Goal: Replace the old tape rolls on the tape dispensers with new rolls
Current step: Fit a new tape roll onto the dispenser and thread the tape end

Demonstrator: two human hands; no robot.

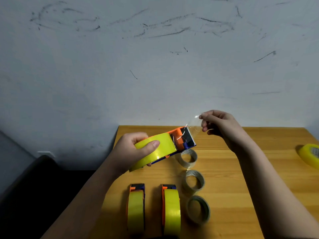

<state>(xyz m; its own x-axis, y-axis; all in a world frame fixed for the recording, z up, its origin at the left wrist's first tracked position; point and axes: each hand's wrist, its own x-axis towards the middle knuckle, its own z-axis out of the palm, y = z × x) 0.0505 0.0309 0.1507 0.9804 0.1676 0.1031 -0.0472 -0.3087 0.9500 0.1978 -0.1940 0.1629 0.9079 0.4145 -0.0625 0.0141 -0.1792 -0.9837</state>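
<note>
Step in hand, as I read it: threading the free end of a new roll through the third dispenser.

- left hand (136,150) grips the held dispenser (174,145) above the desk (259,144), thumb laid across the yellow roll (155,150) seated on it, fingers wrapped behind.
- right hand (219,125) pinches the clear tape tail (193,126) between thumb and fingertips, raised above and beyond the cutter end. The tail runs from the roll past the orange guide and out over the blade.
- Two loaded dispensers lie side by side at the near edge: left one (136,207), right one (171,209), each with a full yellow roll.
- Three near-empty cores stand in a column to their right: far core (187,158), middle core (195,182), near core (198,212). These look like the old rolls taken off.
- One spare yellow roll (309,155) sits at the far right edge of the desk, well apart.

Next move calls for pulling the tail down across the serrated blade and tearing it clean, with the left hand keeping the roll from spinning free. Then set this dispenser beside the other two.

Roll looks full, glossy, wound tight; tail is thin, transparent, hard to see except for glints. Whether it is stuck to the blade, cannot tell.
</note>
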